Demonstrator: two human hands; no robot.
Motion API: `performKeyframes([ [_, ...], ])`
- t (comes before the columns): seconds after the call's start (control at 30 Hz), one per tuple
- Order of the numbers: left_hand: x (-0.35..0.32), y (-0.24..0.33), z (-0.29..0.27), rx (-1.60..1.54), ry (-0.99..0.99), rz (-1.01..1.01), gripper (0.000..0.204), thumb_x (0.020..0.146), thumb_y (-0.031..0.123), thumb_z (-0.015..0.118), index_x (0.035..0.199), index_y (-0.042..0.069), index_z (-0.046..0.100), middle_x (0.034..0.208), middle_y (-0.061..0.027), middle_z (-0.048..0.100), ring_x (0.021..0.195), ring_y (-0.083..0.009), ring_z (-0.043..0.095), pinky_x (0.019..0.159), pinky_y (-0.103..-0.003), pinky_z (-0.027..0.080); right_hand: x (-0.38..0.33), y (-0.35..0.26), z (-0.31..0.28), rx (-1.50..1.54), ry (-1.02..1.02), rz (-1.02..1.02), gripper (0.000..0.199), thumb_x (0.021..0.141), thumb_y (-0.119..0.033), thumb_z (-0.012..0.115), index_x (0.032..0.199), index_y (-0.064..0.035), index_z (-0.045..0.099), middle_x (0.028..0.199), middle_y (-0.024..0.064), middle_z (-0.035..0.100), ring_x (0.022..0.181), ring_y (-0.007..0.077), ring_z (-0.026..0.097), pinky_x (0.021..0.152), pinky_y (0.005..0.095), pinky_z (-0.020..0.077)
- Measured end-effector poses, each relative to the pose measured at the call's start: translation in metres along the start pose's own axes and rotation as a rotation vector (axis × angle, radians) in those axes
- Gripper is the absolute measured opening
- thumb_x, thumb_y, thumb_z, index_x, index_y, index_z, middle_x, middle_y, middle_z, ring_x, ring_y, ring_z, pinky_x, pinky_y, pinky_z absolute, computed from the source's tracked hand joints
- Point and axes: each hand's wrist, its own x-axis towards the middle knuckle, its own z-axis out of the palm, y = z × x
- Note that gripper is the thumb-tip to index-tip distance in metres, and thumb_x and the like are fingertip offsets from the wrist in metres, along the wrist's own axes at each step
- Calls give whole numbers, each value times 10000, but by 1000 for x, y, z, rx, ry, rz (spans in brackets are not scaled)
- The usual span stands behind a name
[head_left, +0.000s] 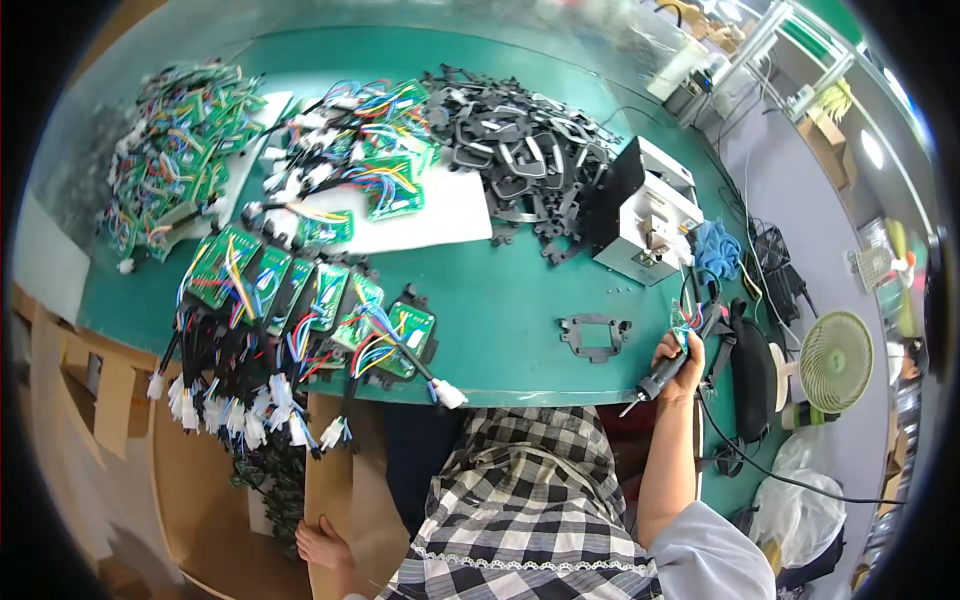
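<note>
My right hand [680, 366] is closed around a black electric screwdriver [656, 380] at the table's front right, its bit pointing down and left. A small green circuit board with wires [684, 318] shows just above that hand; whether the fingers also hold it, I cannot tell. Left of the screwdriver a black plastic frame [596, 337] lies flat on the green table. My left hand [323, 545] is low down beside the table, its fingers bent over the edge of a cardboard box flap [330, 480].
Green boards on black frames [325, 300] stand in a row at the front left, cables hanging over the edge. Behind are piles of circuit boards [185, 150] and black frames [520, 150]. A white-and-black machine [650, 215] and a fan [836, 362] stand right.
</note>
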Motion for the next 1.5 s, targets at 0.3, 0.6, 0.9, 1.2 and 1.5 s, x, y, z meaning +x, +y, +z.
performKeyframes([
  [0.3,-6,-3,6,100,-176,-126,533,867,472,598,1190,60,498,1119,-106,551,1037,-323,539,848,-456,426,-5,3,12,-249,32,-86,416,860,-116,603,1254,-91,473,933,122,619,596,168,547,538,300,464],
  [0.6,24,7,-11,140,-524,-350,556,853,481,620,1188,56,493,1213,-124,542,1162,-314,505,979,-451,412,-7,6,17,-226,86,-73,484,831,-98,616,1273,-84,417,887,154,618,595,204,570,534,300,471],
  [0.9,18,4,-11,137,-600,-273,599,866,515,590,1220,52,453,1270,-132,508,1214,-314,468,1007,-449,394,-5,5,15,-279,76,-97,480,828,-99,623,1260,-73,416,904,159,624,601,198,577,523,298,478],
  [1.2,28,41,-38,28,-507,-411,514,917,431,537,1254,51,459,1257,-138,493,1189,-336,463,984,-483,384,-5,4,18,-323,120,-99,480,843,-125,604,1281,-71,414,913,158,626,591,181,565,518,279,473],
  [1.5,38,183,-167,-518,101,969,408,810,276,713,1121,116,504,1133,-112,539,1008,-287,529,878,-437,417,-11,0,23,-331,154,-82,549,807,-113,655,1274,-75,368,895,160,610,591,209,589,516,303,495],
])
